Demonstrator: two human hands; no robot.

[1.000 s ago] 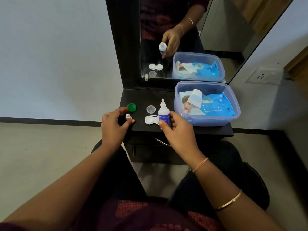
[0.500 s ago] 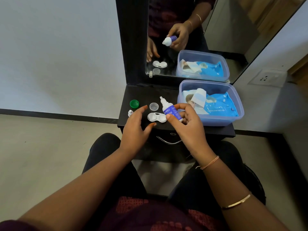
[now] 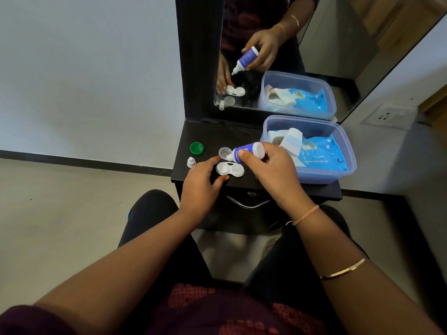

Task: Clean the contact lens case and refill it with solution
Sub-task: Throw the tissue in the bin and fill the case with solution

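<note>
solution bottle [image 3: 249, 152] now tipped, right hand [image 3: 275, 172] gripping

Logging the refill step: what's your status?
Right hand tipping solution bottle. Left hand steadying open lens case. Nothing blocking.

You sit in a home room at a dark dressing unit: its small worktop [image 3: 242, 139] backs onto a tall mirror [image 3: 314, 44], with a wall socket [image 3: 387, 116] at far right and tiled floor [image 3: 72, 213].
</note>
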